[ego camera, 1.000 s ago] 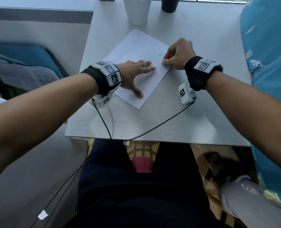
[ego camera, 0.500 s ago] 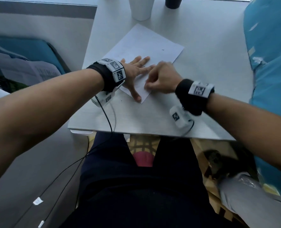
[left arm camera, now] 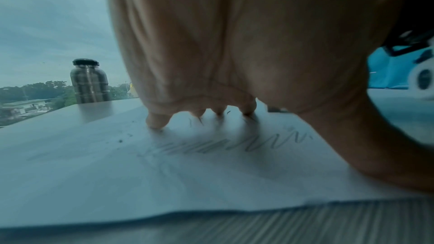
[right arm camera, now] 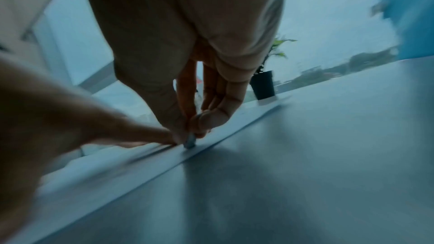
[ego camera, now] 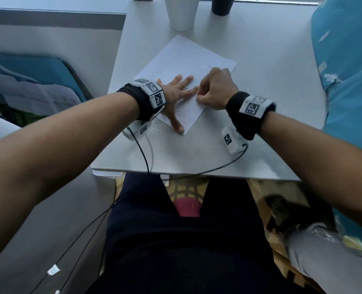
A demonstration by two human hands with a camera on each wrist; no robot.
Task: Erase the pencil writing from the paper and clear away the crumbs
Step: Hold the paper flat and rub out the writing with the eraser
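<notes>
White paper (ego camera: 182, 60) lying flat and skewed on the desk (ego camera: 260, 60), one corner toward the near edge. Faint zigzag pencil writing (left arm camera: 225, 146) crosses the sheet; dark crumbs (left arm camera: 121, 140) lie scattered on it. A small eraser (right arm camera: 189, 141), mostly hidden by fingertips, stands with its tip touching the paper close to the sheet's right edge.

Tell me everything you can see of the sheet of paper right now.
The paper is a plain white sheet, lying flat and skewed on the table. Faint pencil zigzags and dark crumbs remain on it. The left hand presses it down with spread fingers; the right hand pinches a small eraser against its near edge.
</notes>
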